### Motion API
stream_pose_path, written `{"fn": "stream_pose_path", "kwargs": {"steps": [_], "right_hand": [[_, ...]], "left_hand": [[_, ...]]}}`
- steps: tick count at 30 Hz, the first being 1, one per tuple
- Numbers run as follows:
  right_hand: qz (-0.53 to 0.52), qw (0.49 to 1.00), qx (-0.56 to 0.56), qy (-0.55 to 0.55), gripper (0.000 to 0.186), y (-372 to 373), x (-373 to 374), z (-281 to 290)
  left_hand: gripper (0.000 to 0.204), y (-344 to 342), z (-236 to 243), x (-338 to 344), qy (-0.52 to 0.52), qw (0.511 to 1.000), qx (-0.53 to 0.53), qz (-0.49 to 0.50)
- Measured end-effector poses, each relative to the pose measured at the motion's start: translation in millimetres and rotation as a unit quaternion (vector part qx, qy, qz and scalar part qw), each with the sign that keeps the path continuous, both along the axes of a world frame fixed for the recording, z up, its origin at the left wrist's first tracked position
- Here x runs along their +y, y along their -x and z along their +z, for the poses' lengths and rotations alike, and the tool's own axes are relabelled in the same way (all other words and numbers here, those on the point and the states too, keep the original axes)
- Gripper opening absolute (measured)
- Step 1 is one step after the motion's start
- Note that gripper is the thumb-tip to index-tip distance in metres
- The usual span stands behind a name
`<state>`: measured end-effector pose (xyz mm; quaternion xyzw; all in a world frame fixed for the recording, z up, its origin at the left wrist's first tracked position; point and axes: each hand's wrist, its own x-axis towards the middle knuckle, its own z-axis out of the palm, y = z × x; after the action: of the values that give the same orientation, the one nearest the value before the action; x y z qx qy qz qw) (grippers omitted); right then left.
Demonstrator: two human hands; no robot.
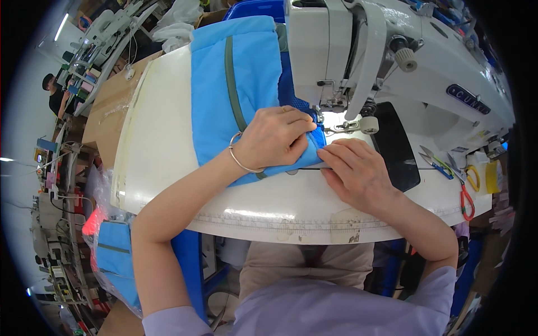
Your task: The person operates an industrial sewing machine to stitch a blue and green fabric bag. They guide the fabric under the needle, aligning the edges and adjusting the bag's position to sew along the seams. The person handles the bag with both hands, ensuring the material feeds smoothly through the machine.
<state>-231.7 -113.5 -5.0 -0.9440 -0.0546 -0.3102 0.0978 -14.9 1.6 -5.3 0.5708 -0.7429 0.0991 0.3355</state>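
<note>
A light blue fabric piece [210, 84] with a grey-green strip [231, 84] lies over the left part of the white sewing table. Its right edge, with darker blue material [320, 136], reaches the presser foot of a white sewing machine [319, 50]. My left hand [274, 137], a metal bangle at its wrist, is closed with curled fingers on the fabric just left of the needle area. My right hand [356, 171] pinches the fabric's near right corner, in front of the presser foot. The lit needle area is partly hidden by the machine head.
Scissors and snips [462, 187] lie at the right beside a yellow tape roll [493, 176]. A black plate [395, 148] is set in the tabletop. More blue fabric pieces [115, 252] hang at the lower left. Far left, another person [56, 95] is near other machines.
</note>
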Motion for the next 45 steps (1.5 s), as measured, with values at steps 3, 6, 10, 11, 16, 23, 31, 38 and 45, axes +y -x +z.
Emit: {"fn": "stream_pose_path", "kwargs": {"steps": [3, 6, 10, 11, 16, 23, 31, 38, 45], "right_hand": [[-0.001, 1.000, -0.003, -0.002, 0.034, 0, 0, -1], [-0.002, 1.000, -0.007, 0.000, 0.034, -1, -2, -3], [-0.013, 1.000, -0.014, -0.003, 0.032, 0, -4, -5], [-0.018, 1.000, -0.016, -0.005, 0.031, -1, -4, -6], [0.000, 1.000, -0.014, -0.007, 0.030, 1, -3, -2], [-0.023, 1.000, -0.010, -0.009, 0.034, -3, -4, -4], [-0.019, 1.000, -0.014, -0.012, 0.034, -2, -4, -6], [-0.004, 1.000, -0.015, -0.017, 0.032, 1, -3, -7], [-0.010, 0.999, -0.027, -0.016, 0.032, -2, -3, -6]], "left_hand": [[0.023, -1, 0, -1, 0.014, 1.000, 0.003, -0.008], [0.023, 2, 3, -2, 0.002, 1.000, -0.001, 0.000], [0.024, 8, 4, -5, -0.006, 1.000, -0.014, 0.022], [0.024, 9, 5, -5, -0.014, 0.999, -0.016, 0.025], [0.022, 13, 2, -2, 0.008, 1.000, -0.017, 0.021], [0.019, 3, 1, -12, 0.017, 0.999, -0.028, 0.033], [0.017, 2, 2, -14, 0.017, 0.999, -0.019, 0.024], [0.012, 4, 0, -9, 0.021, 0.999, -0.023, 0.010], [0.010, 3, 2, -8, 0.015, 1.000, -0.005, 0.021]]}}
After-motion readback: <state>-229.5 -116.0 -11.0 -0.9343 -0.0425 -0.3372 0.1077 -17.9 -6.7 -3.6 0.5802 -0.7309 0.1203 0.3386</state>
